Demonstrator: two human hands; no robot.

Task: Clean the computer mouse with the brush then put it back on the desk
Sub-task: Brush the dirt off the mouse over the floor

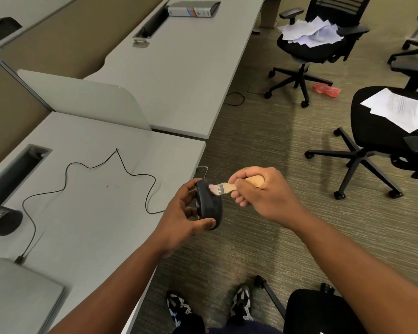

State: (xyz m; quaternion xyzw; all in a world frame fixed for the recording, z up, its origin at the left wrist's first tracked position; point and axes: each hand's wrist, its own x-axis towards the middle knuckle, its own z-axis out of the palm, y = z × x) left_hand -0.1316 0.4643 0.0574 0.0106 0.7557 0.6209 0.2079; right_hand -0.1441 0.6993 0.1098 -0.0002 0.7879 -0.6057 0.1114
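Observation:
My left hand (181, 220) grips a black computer mouse (209, 206), held on its side just past the front edge of the grey desk (89, 194). In my right hand (263, 194) is a small brush (223, 188) with a pale wooden handle and a metal ferrule. Its bristles touch the upper part of the mouse. The mouse's black cable (87, 167) snakes across the desk to a plug beside a closed grey laptop (19, 300).
A black mesh cup (3, 222) lies at the desk's left edge. A cable slot (17, 169) is set into the desk. Office chairs (381, 131) with papers stand on the carpet to the right. My feet (210, 304) and another chair (323, 309) are below.

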